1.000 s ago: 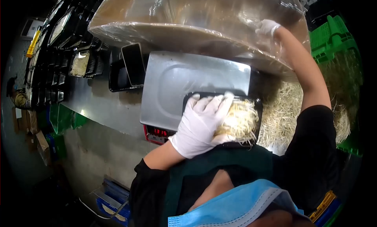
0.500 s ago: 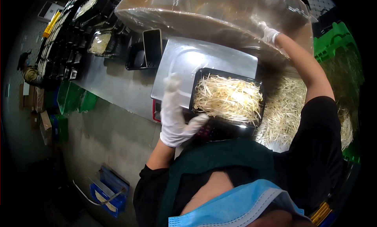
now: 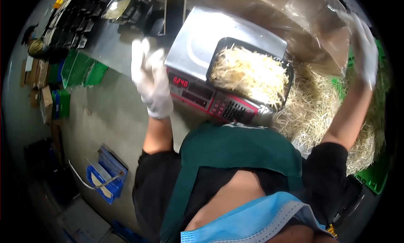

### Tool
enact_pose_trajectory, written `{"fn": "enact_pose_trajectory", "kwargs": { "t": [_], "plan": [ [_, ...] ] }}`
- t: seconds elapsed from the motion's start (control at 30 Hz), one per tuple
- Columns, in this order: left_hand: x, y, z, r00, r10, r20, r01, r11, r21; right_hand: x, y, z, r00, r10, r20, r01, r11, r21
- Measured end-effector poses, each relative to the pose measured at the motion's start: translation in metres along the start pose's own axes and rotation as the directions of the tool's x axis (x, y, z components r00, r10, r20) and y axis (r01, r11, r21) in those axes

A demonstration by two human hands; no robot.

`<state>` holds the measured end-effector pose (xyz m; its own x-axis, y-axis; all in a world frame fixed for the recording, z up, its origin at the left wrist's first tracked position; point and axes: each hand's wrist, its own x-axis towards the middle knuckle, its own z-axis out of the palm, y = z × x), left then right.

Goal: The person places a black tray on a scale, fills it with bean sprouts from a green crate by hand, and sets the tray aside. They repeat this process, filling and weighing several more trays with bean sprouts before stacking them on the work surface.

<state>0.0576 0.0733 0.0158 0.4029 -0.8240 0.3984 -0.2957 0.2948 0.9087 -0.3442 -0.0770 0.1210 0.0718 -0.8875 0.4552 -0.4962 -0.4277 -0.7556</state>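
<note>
A black tray of bean sprouts rests on the right part of the steel plate of a weighing scale, whose red display appears to read 0.240. My left hand, in a white glove, hovers left of the scale with fingers stretched, holding nothing. At the far right, my white-gloved right hand is beside the edge of a clear plastic sheet. Its fingers are blurred, so whether they grip the plastic does not show. Loose bean sprouts are heaped below the sheet, right of the tray.
A phone leans by black trays behind the scale. Several stacked black trays line the back left, where a person is visible. Green crates stand at the right. A blue container sits low at left.
My left hand has moved left, away from the tray. My right hand has swung right and toward the sheet's edge. The view has tilted, uncovering the scale's display and keypad.
</note>
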Motion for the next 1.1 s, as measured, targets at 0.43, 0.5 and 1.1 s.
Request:
{"fn": "enact_pose_trajectory", "kwargs": {
  "t": [0.43,0.5,1.1],
  "plan": [
    [0.024,0.038,0.049,0.665,0.118,0.738,-0.09,0.993,-0.078,-0.187,-0.058,0.064,0.948,0.308,0.085,-0.319,0.891,0.324],
    [0.034,0.015,0.08,0.528,0.619,0.582,-0.829,0.525,0.193,-0.167,-0.055,0.078,0.973,0.162,-0.162,-0.149,0.985,0.089],
    [0.041,-0.019,0.098,0.737,0.329,0.59,-0.611,0.698,0.373,-0.15,0.024,0.129,0.918,0.386,0.09,-0.393,0.916,0.084]
  ]
}}
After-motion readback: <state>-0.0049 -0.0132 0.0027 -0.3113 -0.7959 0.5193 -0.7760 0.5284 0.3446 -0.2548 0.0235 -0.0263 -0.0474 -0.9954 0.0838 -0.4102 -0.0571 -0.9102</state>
